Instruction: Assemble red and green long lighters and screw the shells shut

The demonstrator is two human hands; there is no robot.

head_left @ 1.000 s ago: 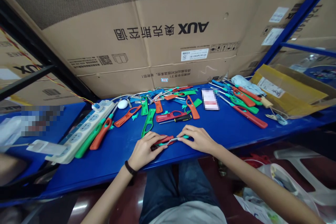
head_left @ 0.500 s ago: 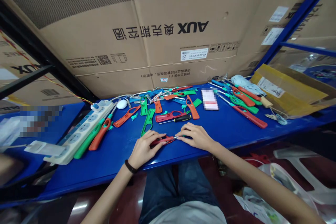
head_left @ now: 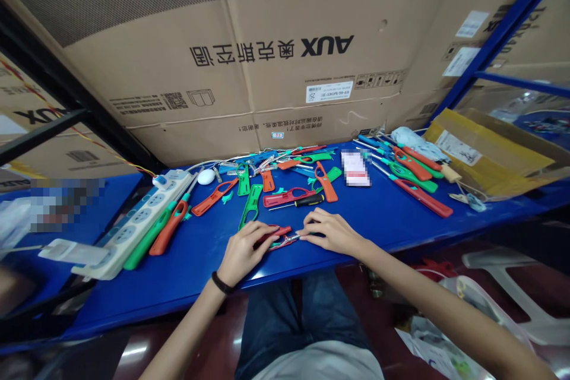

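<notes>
Red plastic lighter housing point(head_left: 276, 236) now rotated; left hand point(head_left: 243, 252) grasps it; right hand point(head_left: 332, 233) grips its metal nozzle point(head_left: 290, 240).

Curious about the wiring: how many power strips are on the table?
1: a long white plastic multi-socket power strip, lying at the left of the blue table.

The left hand point(head_left: 243, 252) and the right hand point(head_left: 332, 233) are very close together in front of the person, palms down, with the fingertips point(head_left: 306, 233) turned toward each other.
</notes>
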